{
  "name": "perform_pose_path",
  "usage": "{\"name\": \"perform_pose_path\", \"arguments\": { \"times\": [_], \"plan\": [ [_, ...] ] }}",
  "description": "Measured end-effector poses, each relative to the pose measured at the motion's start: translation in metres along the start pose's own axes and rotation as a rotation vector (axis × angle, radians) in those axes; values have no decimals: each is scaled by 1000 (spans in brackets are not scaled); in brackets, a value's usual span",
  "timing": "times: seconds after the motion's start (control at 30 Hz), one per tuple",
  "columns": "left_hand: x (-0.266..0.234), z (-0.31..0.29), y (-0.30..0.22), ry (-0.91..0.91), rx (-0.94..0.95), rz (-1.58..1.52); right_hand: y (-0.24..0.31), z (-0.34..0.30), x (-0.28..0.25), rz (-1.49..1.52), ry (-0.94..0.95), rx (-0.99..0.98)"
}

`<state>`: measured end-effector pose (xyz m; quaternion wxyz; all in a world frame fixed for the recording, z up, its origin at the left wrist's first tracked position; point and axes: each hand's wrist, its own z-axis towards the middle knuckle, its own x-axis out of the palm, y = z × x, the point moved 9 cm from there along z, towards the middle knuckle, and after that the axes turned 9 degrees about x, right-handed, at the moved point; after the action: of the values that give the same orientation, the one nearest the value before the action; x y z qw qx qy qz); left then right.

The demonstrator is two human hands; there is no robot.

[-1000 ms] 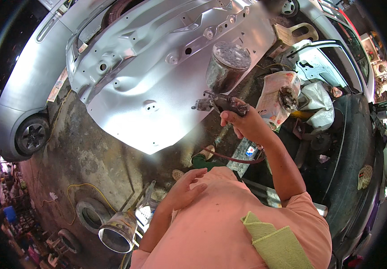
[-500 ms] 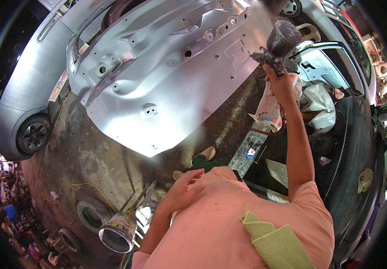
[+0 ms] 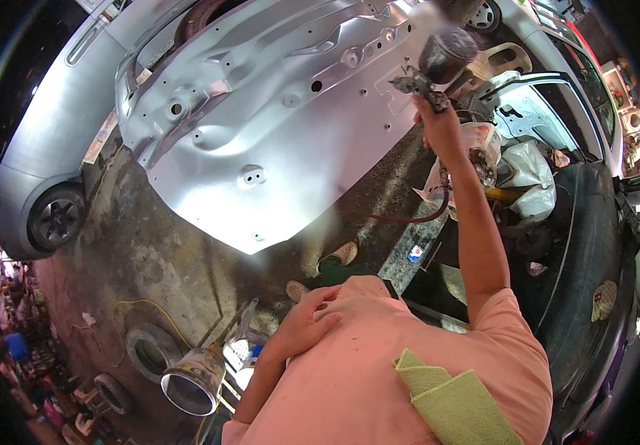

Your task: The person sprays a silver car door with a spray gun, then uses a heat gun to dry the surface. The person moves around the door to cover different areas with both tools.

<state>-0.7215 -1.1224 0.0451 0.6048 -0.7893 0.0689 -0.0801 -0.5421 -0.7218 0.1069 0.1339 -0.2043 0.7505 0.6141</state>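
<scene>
"Silver panel (image 3: 283, 163), biggest item: spans 10 to 1 o'clock, ridges and holes showing. Then?"

"Red hose (image 3: 409, 220), 3 o'clock, curving up toward the grip; join not clear."

"Trouble there?"

"Likeliest: reach swings toward 11, slack drags across the panel edge, surface gets scuffed."

"Next size down?"

"Spray gun (image 3: 415, 83), 1 o'clock, by the panel's right-hand side; gap to metal can't be judged. Dark cup (image 3: 448, 55) on top: tilt it too far and it might drip."

"Fingers?"

"Right hand (image 3: 442, 127), 2 o'clock: curled firmly round the gun's handle; trigger pull, can't tell. Left hand (image 3: 307, 320), 6 o'clock: fingers loosely spread, nothing held, resting on the person's front."
</scene>
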Motion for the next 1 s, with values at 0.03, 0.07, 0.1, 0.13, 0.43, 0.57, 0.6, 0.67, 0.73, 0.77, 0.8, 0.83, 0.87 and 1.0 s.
{"name": "perform_pose_path", "arguments": {
  "times": [0.03,0.07,0.1,0.13,0.43,0.57,0.6,0.67,0.73,0.77,0.8,0.83,0.87,1.0],
  "plan": [
    [1,-4,0,-1,0,-10,3,-7,10,-4,25,-28],
    [1,-9,0,-8,-1,-21,4,-13,23,-8,55,-57],
    [2,-13,1,-8,2,-27,7,-21,36,-11,87,-86],
    [2,-17,3,-11,4,-33,14,-36,51,4,123,-72],
    [-2,-59,14,-81,79,28,71,-181,155,-28,476,-88],
    [-5,-81,16,-81,105,41,68,-222,160,20,567,71],
    [-6,-86,14,-61,128,52,60,-226,156,60,547,79],
    [-7,-94,11,-24,172,76,49,-232,144,96,485,79],
    [-6,-102,14,0,192,33,41,-238,127,88,395,65],
    [-5,-106,16,11,201,11,33,-240,118,88,346,93],
    [-5,-109,24,18,197,21,27,-243,111,85,286,81],
    [-5,-111,34,26,191,30,20,-247,104,82,225,70],
    [-4,-114,40,34,186,38,14,-252,98,78,164,60],
    [-1,-115,44,154,95,-31,-16,-278,99,51,102,62]
  ]
}}
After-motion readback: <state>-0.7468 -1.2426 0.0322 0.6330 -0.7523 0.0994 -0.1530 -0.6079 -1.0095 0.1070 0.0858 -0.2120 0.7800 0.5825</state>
